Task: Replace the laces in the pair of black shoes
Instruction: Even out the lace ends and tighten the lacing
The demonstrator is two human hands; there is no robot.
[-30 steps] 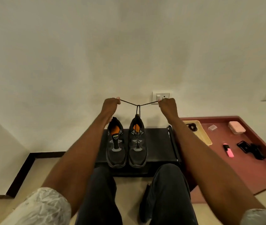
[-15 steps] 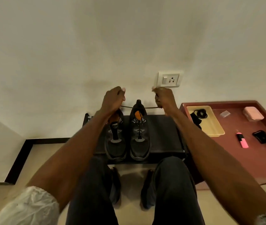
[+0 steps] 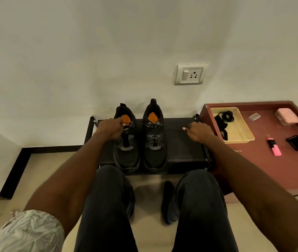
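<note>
Lacing of right black shoe [image 3: 154, 142], beside left black shoe [image 3: 126, 142] at rack [image 3: 184, 150] left half: left hand [image 3: 110, 130] and right hand [image 3: 199, 132] each pinch one end of lace [image 3: 171, 124], taut; next likely tying.

Both arms reach straight out ahead, sleeves bunched at the elbows. The left hand [image 3: 110, 128] sits knuckles-up with fingers curled in a pinch; the right hand [image 3: 198, 132] mirrors it well apart, fingers curled, thumb tip showing.
</note>
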